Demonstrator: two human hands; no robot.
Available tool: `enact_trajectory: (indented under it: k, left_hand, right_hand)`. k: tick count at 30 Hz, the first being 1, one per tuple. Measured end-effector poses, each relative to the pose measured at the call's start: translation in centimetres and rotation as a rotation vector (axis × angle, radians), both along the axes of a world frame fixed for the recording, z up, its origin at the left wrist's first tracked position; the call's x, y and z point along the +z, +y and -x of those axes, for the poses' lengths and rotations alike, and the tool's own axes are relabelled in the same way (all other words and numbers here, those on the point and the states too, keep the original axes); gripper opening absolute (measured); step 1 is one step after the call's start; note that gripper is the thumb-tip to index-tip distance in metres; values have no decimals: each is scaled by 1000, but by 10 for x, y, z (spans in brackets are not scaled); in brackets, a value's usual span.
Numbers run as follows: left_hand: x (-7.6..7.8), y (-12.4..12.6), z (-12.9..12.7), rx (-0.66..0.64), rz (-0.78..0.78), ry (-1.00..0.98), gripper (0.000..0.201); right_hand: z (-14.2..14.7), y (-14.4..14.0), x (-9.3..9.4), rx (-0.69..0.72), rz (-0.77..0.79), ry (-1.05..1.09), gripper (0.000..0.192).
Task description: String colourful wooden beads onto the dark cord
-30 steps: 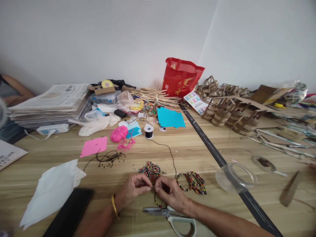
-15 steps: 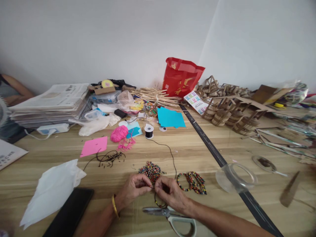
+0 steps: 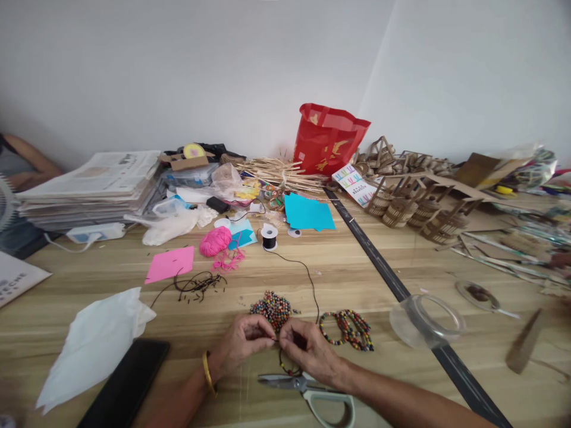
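My left hand (image 3: 244, 337) and my right hand (image 3: 310, 349) almost meet at the fingertips, each pinching a thin dark cord. Below my right hand, a loop of this cord (image 3: 282, 364) carries a few small beads. Right behind my fingers lies a pile of multicoloured beads (image 3: 273, 309). Finished-looking beaded loops (image 3: 354, 330) rest to the right of my right hand. Under the hands are scissors (image 3: 307, 389) with pale handles, their blades pointing left. A spool of black cord (image 3: 269, 238) stands farther back, its strand running toward my right hand.
Left are a black phone-like slab (image 3: 127, 383), white paper (image 3: 96, 339) and black cord scraps (image 3: 198, 286). A clear plastic ring (image 3: 426, 321) lies right, across a dark strip. Behind stand newspapers (image 3: 93, 178), pink yarn (image 3: 215, 241), a red bag (image 3: 330, 139) and small baskets (image 3: 399, 211).
My two hands keep practically the same pinch and place. A dark, blurred shape, possibly a person's hand, now shows at the far right edge.
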State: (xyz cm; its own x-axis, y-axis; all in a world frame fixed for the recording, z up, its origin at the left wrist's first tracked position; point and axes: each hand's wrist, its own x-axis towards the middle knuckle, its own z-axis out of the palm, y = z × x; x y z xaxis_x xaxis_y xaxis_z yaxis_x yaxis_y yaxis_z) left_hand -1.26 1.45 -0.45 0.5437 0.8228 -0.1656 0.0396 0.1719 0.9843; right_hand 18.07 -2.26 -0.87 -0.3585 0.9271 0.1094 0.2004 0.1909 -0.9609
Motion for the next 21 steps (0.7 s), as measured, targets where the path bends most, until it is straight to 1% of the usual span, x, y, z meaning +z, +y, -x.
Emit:
enact_trajectory:
  k: [4, 10, 17, 21]
  left_hand:
    - [1, 0, 0, 0, -5, 10, 20]
    - [-1, 0, 0, 6, -4, 12, 19]
    - [-2, 0, 0, 12, -9, 0, 21]
    - [-3, 0, 1, 5, -18, 10, 21]
  right_hand:
    - [0, 0, 2, -7, 2, 2, 26]
    - [0, 0, -1, -9, -13, 24, 28]
    - [0, 0, -1, -14, -7, 12, 24]
    - [0, -1, -1, -9, -14, 31, 25]
